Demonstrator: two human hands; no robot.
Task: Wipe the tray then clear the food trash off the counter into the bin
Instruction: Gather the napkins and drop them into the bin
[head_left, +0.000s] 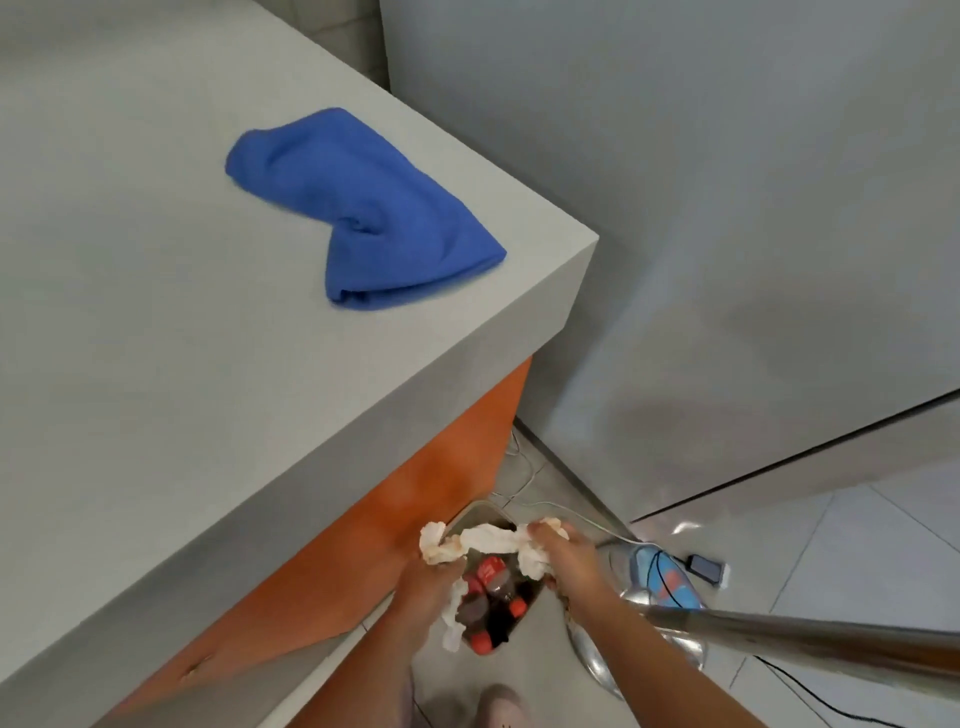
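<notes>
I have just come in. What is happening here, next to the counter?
A person stands at the corner of the grey counter and grips a bundle of crumpled, stained paper napkins with the left hand and the right hand. The bundle is held above a bin on the floor, where dark soft-drink bottles with red caps lie. A blue cloth lies on the counter and nobody touches it. No tray is in view.

A crumpled blue cloth (374, 218) lies on the grey surface (156, 415) near its corner. A phone (705, 567) lies on the floor (857, 545).
</notes>
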